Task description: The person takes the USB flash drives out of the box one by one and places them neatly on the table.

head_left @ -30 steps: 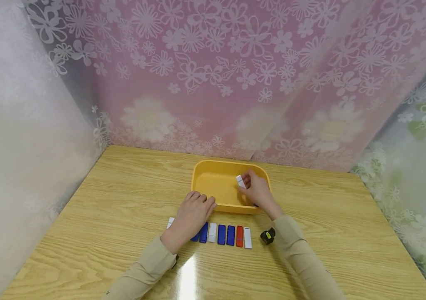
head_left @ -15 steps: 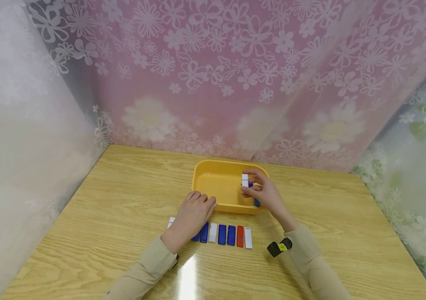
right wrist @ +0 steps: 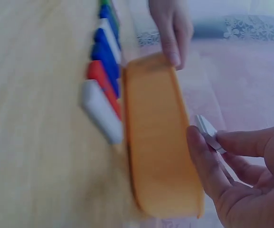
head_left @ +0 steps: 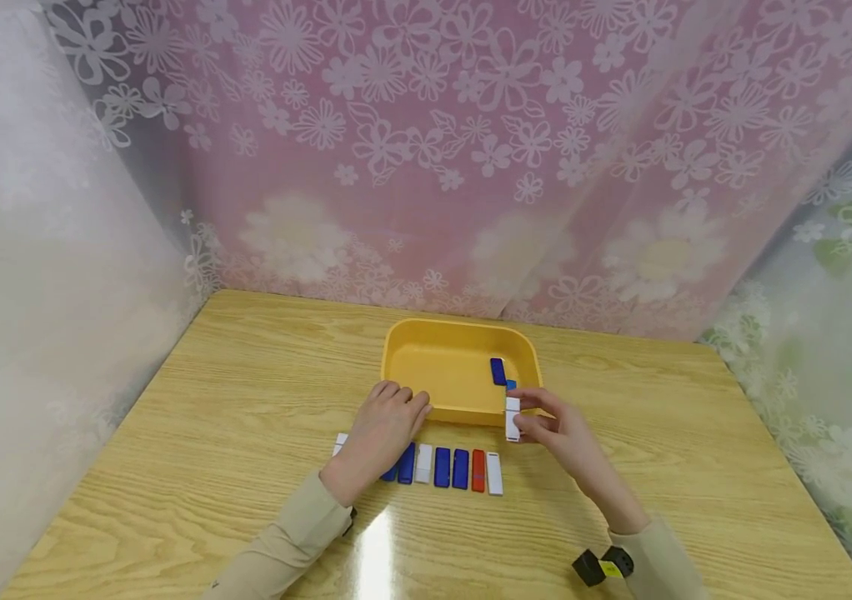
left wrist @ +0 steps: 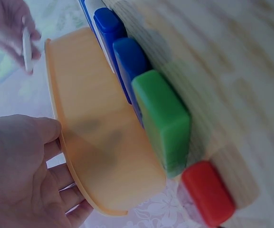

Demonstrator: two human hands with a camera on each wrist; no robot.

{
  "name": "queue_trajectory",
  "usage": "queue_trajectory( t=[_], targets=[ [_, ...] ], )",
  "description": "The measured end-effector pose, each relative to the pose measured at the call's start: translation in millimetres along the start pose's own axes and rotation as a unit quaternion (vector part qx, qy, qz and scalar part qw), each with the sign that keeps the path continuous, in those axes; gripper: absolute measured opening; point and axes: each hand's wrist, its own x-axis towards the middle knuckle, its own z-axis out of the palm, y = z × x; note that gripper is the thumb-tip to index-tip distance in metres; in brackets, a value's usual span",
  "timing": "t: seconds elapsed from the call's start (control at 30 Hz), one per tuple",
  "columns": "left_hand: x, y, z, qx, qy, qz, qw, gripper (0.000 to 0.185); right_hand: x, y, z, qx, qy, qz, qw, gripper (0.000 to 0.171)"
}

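My right hand (head_left: 564, 437) pinches a white USB stick (head_left: 512, 419) between thumb and fingers, just above the bin's near right rim. In the right wrist view the stick (right wrist: 209, 133) sits between the fingertips. My left hand (head_left: 384, 421) grips the near rim of the yellow bin (head_left: 463, 414), thumb outside and fingers inside. In the bin's right part lie a dark blue stick (head_left: 498, 372) and a lighter blue one (head_left: 511, 386), partly hidden. A row of sticks lies before the bin, ending in a red stick (head_left: 478, 471) and a white stick (head_left: 495, 474) at the right.
Behind my left hand, the row's left part is mostly hidden in the head view. The left wrist view shows a green stick (left wrist: 161, 121) and a red stick (left wrist: 208, 194) there. A floral curtain (head_left: 433, 167) hangs behind the wooden table (head_left: 246, 358).
My right hand has come out of the bin toward me and right, carrying the white USB stick over the near rim. The blue sticks inside are now uncovered. My left hand stays put.
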Motion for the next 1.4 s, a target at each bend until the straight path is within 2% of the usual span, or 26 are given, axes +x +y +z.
queue_trajectory(
  t=[0.13, 0.27, 0.57, 0.8, 1.03, 1.1, 1.27, 1.4],
  targets=[
    [0.0, -0.1, 0.8, 0.0, -0.001, 0.002, 1.0, 0.02, -14.5, 4.7, 3.0, -0.05, 0.007, 0.01, 0.999, 0.036],
    [0.0, -0.3, 1.5, -0.005, -0.003, 0.002, 1.0, 0.02, -22.9, 7.3, 8.3, -0.118, 0.025, 0.026, 0.992, 0.032],
    [-1.3, -0.2, 2.5, -0.008, -0.003, 0.0, 1.0, 0.019, -24.8, 19.0, 21.1, -0.189, 0.017, 0.058, 0.98, 0.027],
    [-1.7, -0.6, 3.3, -0.006, 0.005, 0.004, 1.0, 0.021, -24.2, 23.1, 25.4, -0.202, 0.019, 0.077, 0.976, 0.024],
    [-1.5, -1.3, 3.6, 0.002, 0.012, 0.006, 0.9999, 0.021, -22.5, 22.3, 27.4, -0.264, 0.025, 0.058, 0.963, 0.022],
    [-1.4, -1.3, 3.7, 0.006, 0.011, 0.007, 0.9999, 0.021, -22.5, 21.9, 26.9, -0.264, 0.027, 0.059, 0.962, 0.021],
    [-0.9, -1.1, 3.0, -0.002, 0.014, 0.008, 0.9999, 0.02, -21.9, 19.5, 21.8, -0.254, 0.062, 0.054, 0.964, 0.016],
    [-0.7, -1.1, 1.9, -0.009, 0.015, 0.007, 0.9998, 0.02, -20.8, 15.3, 17.3, -0.253, 0.101, 0.029, 0.962, 0.012]
  ],
)
